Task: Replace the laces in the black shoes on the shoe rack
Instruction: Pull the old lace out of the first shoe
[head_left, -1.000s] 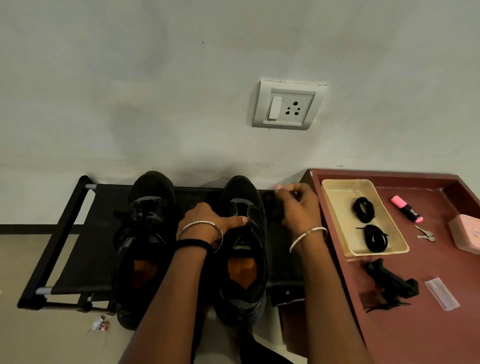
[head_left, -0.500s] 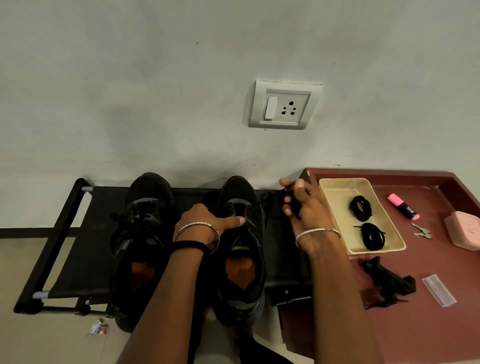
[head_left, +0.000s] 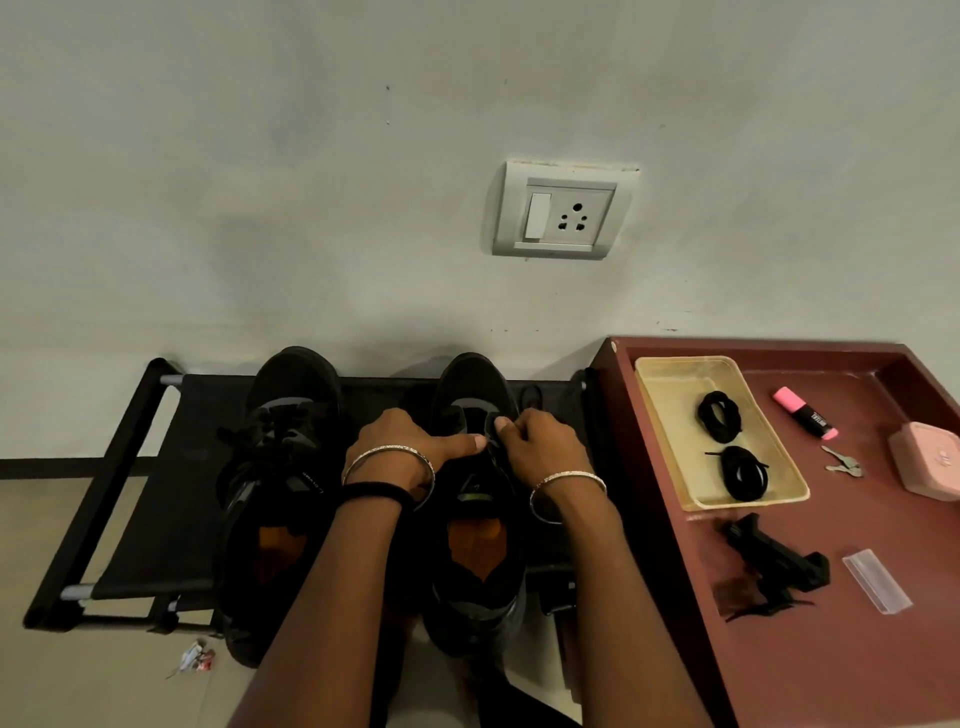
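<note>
**A:** What do our hands hold?

**B:** Our right hand (head_left: 545, 441) pinches a dark strand between thumb and curled fingers, at the throat of the right shoe (head_left: 475, 519). We think it is the lace (head_left: 491, 423), though black on black leaves that unsure. Our left hand (head_left: 400, 447) grips the same shoe from its left flank, with the thumb stretched straight toward the pinch.

**A:** How does the shoe lie?

**B:** It is on the shoe rack (head_left: 156, 467), toe to the wall and heel toward us. The eyelet row runs away from us, and the pinch sits near its toe end. The left shoe (head_left: 283, 405) stands beside it, laced.

**A:** And the new laces?

**B:** Two black coils (head_left: 717, 415) lie in a tray (head_left: 670, 395) on the red table (head_left: 831, 649), right of the rack. Our right hand is nearer. We judge it should fetch them while the left steadies the shoe.
</note>
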